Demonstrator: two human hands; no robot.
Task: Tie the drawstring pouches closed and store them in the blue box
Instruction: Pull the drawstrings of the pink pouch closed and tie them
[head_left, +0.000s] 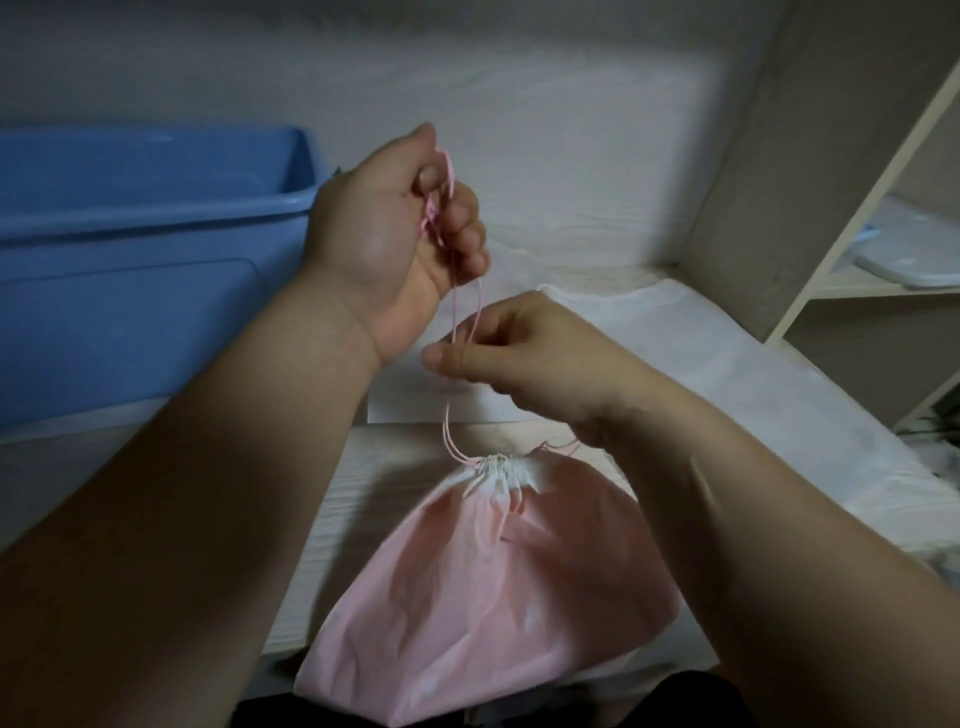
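Note:
A pink drawstring pouch lies on the white table in front of me, its white neck gathered tight. Its pink drawstring runs up from the neck. My left hand is raised above the pouch and grips the upper end of the cord in curled fingers. My right hand sits lower and pinches the same cord between thumb and fingers. A second strand near the neck passes under my right wrist. The blue box stands open at the left, behind my left forearm.
White fabric pieces, perhaps more pouches, lie on the table to the right. A shelf unit with a white object on it stands at the far right. A wall closes off the back.

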